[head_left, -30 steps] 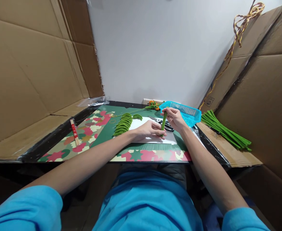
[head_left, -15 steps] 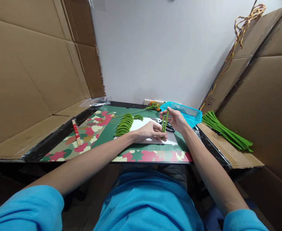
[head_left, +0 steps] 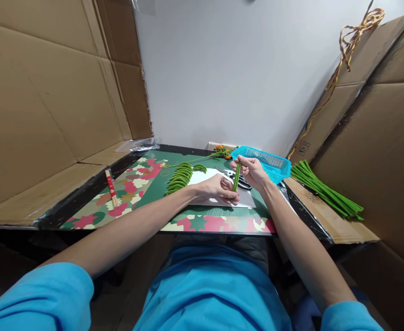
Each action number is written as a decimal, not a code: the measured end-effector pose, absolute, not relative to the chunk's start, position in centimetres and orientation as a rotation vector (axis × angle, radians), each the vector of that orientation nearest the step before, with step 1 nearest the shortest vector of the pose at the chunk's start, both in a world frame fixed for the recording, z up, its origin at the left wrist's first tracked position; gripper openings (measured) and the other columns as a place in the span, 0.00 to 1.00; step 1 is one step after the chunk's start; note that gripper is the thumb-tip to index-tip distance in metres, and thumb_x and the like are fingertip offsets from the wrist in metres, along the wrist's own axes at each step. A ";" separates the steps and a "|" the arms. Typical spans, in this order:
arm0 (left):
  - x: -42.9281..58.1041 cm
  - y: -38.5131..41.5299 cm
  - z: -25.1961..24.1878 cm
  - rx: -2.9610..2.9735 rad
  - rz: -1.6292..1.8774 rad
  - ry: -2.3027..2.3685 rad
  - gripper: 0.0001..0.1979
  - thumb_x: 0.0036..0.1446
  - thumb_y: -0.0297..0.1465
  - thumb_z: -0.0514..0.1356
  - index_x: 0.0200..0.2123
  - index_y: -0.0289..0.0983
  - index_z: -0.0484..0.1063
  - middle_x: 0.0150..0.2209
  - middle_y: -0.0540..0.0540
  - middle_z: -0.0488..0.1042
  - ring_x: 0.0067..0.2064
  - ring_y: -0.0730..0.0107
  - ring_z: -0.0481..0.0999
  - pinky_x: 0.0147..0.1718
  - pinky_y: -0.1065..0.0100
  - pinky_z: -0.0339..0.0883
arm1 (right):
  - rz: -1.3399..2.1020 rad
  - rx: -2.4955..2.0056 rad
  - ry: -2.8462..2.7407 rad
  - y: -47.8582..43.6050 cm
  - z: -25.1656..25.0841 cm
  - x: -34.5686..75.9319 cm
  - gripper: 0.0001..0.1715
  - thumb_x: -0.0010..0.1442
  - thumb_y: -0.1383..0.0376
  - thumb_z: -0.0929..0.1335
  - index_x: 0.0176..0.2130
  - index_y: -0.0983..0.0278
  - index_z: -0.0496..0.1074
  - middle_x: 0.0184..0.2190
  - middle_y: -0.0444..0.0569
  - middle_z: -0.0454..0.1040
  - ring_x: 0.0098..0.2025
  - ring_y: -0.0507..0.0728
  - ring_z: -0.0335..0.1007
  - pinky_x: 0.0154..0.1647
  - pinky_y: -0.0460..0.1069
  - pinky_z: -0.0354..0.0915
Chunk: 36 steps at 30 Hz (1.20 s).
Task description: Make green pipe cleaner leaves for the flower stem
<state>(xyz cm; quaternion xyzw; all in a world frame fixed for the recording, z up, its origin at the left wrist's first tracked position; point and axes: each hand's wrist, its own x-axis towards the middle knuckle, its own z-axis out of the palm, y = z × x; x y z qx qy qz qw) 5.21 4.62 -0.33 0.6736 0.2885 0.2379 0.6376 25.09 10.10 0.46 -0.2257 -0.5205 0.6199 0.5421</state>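
Between my hands stands a folded green pipe cleaner [head_left: 236,178], its strands lying close together. My left hand [head_left: 220,189] pinches its lower end. At its upper end the fingers of my right hand [head_left: 252,171] are closed on it. Black-handled scissors [head_left: 245,184] lie just behind, partly hidden by my right hand, on a white sheet [head_left: 246,199]. Left of my hands is a row of several curved green pipe cleaner pieces [head_left: 180,177], with a few more curved pieces [head_left: 199,168] beside it.
A blue plastic basket [head_left: 282,169] stands at the back right. Several straight green pipe cleaners [head_left: 327,191] lie on cardboard at the right. An orange flower-like piece [head_left: 222,149] rests at the back. Chopsticks in a red wrapper [head_left: 111,187] lie left. Cardboard walls [head_left: 50,92] flank the table.
The two strands of the pipe cleaner, apart before with a gap between them, are now drawn together. My right hand has lowered slightly; both hands keep their hold.
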 end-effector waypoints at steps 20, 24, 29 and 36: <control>5.5 4.2 -0.4 1.532 0.566 0.610 0.19 0.51 0.43 0.77 0.36 0.32 0.85 0.39 0.37 0.85 0.40 0.63 0.86 0.43 0.66 0.81 | 1.453 -0.495 -1.209 10.3 0.6 25.6 0.22 0.46 0.54 0.85 0.36 0.62 0.82 0.33 0.48 0.86 0.36 0.56 0.85 0.46 0.48 0.80; 5.5 4.2 -0.3 1.526 0.564 0.622 0.19 0.50 0.43 0.77 0.36 0.32 0.85 0.40 0.36 0.85 0.40 0.62 0.87 0.43 0.67 0.81 | 1.435 -0.512 -1.201 10.6 0.3 25.6 0.23 0.45 0.53 0.86 0.35 0.62 0.82 0.32 0.48 0.85 0.36 0.57 0.85 0.45 0.49 0.81; 5.4 4.1 -0.1 1.536 0.533 0.631 0.20 0.50 0.44 0.77 0.37 0.33 0.85 0.40 0.36 0.85 0.42 0.61 0.86 0.44 0.66 0.81 | 1.415 -0.530 -1.196 10.7 0.1 25.4 0.22 0.45 0.53 0.85 0.35 0.62 0.82 0.32 0.48 0.85 0.37 0.58 0.85 0.46 0.50 0.81; 5.5 4.0 -0.1 1.553 0.510 0.614 0.20 0.52 0.44 0.76 0.39 0.33 0.85 0.40 0.37 0.85 0.43 0.62 0.86 0.45 0.67 0.80 | 1.389 -0.576 -1.225 10.5 0.2 25.5 0.24 0.45 0.52 0.85 0.35 0.62 0.81 0.33 0.50 0.85 0.41 0.62 0.86 0.48 0.54 0.81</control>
